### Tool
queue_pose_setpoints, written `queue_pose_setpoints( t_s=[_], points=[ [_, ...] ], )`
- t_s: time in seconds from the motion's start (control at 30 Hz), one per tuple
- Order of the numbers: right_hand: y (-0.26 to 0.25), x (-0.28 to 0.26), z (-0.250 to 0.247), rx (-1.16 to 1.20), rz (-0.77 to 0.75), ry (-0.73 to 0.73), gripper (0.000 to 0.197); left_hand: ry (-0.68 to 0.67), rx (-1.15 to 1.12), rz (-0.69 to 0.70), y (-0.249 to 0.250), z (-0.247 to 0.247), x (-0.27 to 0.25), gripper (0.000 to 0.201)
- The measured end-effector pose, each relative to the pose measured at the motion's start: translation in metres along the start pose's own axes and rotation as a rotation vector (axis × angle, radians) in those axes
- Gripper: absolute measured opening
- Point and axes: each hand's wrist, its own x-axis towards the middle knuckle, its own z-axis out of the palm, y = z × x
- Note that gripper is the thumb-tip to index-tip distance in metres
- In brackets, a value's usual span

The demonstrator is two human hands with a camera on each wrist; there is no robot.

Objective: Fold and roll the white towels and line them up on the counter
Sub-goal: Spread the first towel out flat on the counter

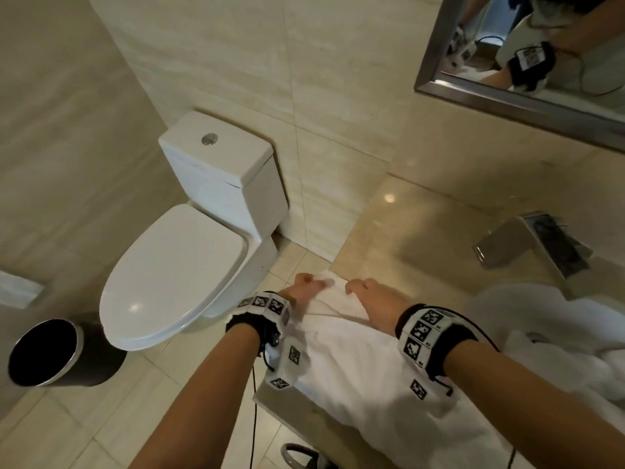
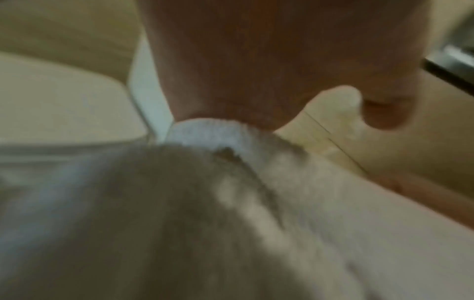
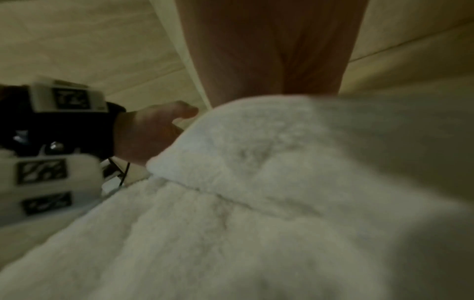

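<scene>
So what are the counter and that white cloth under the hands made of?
The counter looks like polished beige stone, perhaps marble: it mirrors a ceiling light. The white towel looks like cotton terry, with a fuzzy looped pile in the right wrist view; fibre uncertain.

White towel (image 1: 355, 360): terry cloth, matt, with a soft fuzzy pile plain in the right wrist view. Counter (image 1: 406, 225): polished beige stone, glossy, carrying a lamp glare. Wall tiles (image 1: 236, 62): veined stone look, smooth with a low sheen. Toilet (image 1: 182, 265): white, glossy, smooth; flush button (image 1: 209, 139) shiny metal. Faucet (image 1: 507, 245): brushed metal. Mirror frame (image 1: 507, 99): satin metal. Bin (image 1: 44, 350): dark body, bright metal rim. Wrist bands (image 1: 436, 336): black fabric with matt printed tags.
</scene>
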Motion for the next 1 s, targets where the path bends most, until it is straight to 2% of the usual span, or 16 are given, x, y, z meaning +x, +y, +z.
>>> queue_pose_setpoints(
  t_s=[0.07,0.13,0.23,0.3,0.37,0.43,0.53,0.63,0.7,0.77,0.8,0.93,1.0],
  points=[
    [0.006,-0.008,0.000,0.007,-0.027,-0.001,0.054,0.095,-0.143,-0.012,0.002,-0.005,0.010,0.067],
    [0.013,-0.016,0.002,0.008,-0.034,0.027,0.048,0.130,-0.219,-0.009,0.006,-0.007,0.016,0.070],
    [0.028,-0.025,0.003,0.065,0.019,0.037,0.042,0.181,-0.089,-0.055,0.007,-0.008,0.019,0.068],
    [0.038,-0.028,0.001,0.121,0.066,0.027,0.039,0.152,-0.052,-0.068,0.006,-0.009,0.020,0.070],
    [0.049,-0.030,-0.002,0.142,0.122,-0.014,0.038,0.100,-0.033,-0.016,0.009,-0.010,0.017,0.068],
    [0.062,-0.034,-0.004,0.142,0.190,-0.087,0.039,0.058,0.034,0.097,0.015,-0.011,0.012,0.071],
    [0.070,-0.042,-0.008,0.006,0.273,-0.147,0.036,0.050,0.284,0.247,0.020,-0.005,0.005,0.085],
    [0.058,-0.038,-0.022,-0.309,0.233,0.006,0.033,0.022,0.487,0.309,0.026,0.004,-0.002,0.090],
    [0.042,-0.029,-0.031,-0.307,0.093,0.119,0.044,0.033,0.522,0.325,0.027,0.007,-0.005,0.084],
    [0.031,-0.017,-0.034,-0.283,0.002,0.124,0.055,0.093,0.446,0.320,0.027,0.007,-0.007,0.076],
    [0.028,-0.011,-0.033,-0.276,0.027,0.101,0.057,0.111,0.363,0.305,0.027,0.006,-0.008,0.075],
    [0.034,0.010,-0.035,-0.111,0.318,0.070,0.058,0.146,0.097,0.209,0.029,-0.001,-0.009,0.079],
    [0.036,0.015,-0.040,-0.052,0.345,0.124,0.050,0.187,0.042,0.137,0.029,-0.002,-0.005,0.084]
  ],
)
